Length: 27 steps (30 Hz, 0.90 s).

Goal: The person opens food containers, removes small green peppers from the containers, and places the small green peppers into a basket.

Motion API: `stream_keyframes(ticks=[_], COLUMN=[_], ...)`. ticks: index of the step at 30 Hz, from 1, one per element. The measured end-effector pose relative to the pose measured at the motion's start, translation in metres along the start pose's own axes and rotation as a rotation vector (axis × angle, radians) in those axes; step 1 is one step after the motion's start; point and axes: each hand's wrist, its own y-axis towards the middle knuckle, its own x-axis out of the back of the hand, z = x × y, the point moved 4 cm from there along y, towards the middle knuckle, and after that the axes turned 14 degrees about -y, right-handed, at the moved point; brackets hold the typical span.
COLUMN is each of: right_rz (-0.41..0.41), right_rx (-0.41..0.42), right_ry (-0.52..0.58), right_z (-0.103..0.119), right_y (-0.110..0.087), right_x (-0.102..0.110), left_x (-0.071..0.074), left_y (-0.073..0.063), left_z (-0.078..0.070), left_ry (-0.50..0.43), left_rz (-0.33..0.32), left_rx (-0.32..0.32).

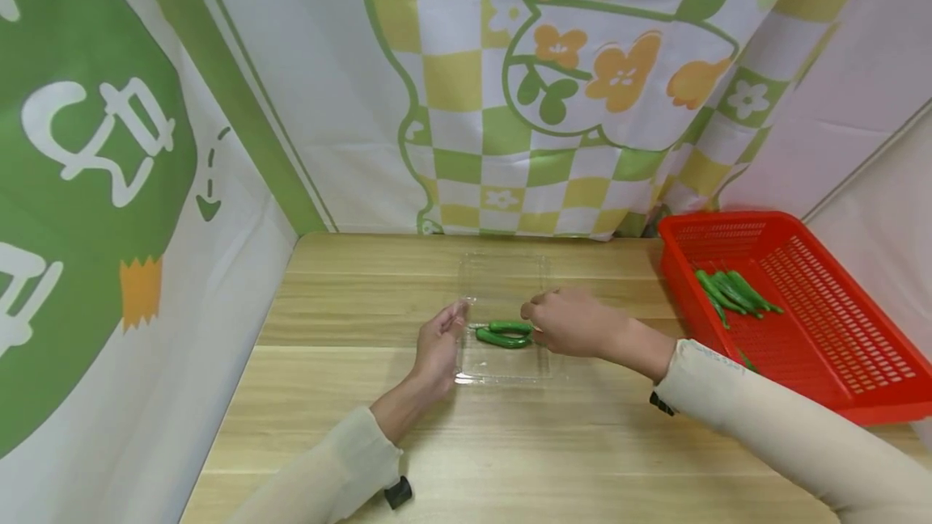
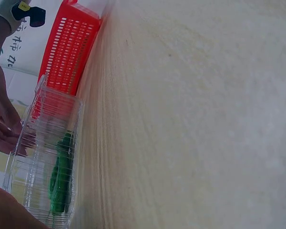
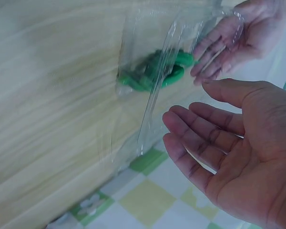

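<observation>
A clear plastic box (image 1: pixel 502 366) lies on the table with its see-through lid (image 1: pixel 504 273) folded back away from me. Inside are green chili peppers (image 1: pixel 504 340), seen through the wall as a green bunch (image 2: pixel 61 179) in the left wrist view. At the box's left side is my left hand (image 1: pixel 437 350), its fingers straight against or close to the wall. My right hand (image 1: pixel 571 322) hovers by the right side; in the right wrist view its fingers (image 3: pixel 195 133) are loosely bent with nothing held.
A red plastic basket (image 1: pixel 848 277) stands at the table's right, with several green chili peppers (image 1: pixel 731 291) in it. Printed cloth (image 1: pixel 466 144) hangs along the table's back edge. Wooden table top (image 1: pixel 328 411) surrounds the box.
</observation>
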Motion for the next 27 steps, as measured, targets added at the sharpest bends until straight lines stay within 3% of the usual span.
stream_keyframes(ticks=[10, 27], right_rz=[0.051, -0.005], right_rx=[0.013, -0.085], right_ry=[-0.018, -0.024], right_z=[0.021, 0.042], right_y=[0.022, 0.039], right_x=[-0.013, -0.031], left_x=[0.001, 0.0], left_y=[0.001, 0.0], left_z=[0.001, 0.0], left_ry=[0.006, -0.004], left_rz=[0.0, -0.006], left_rx=[-0.002, -0.001])
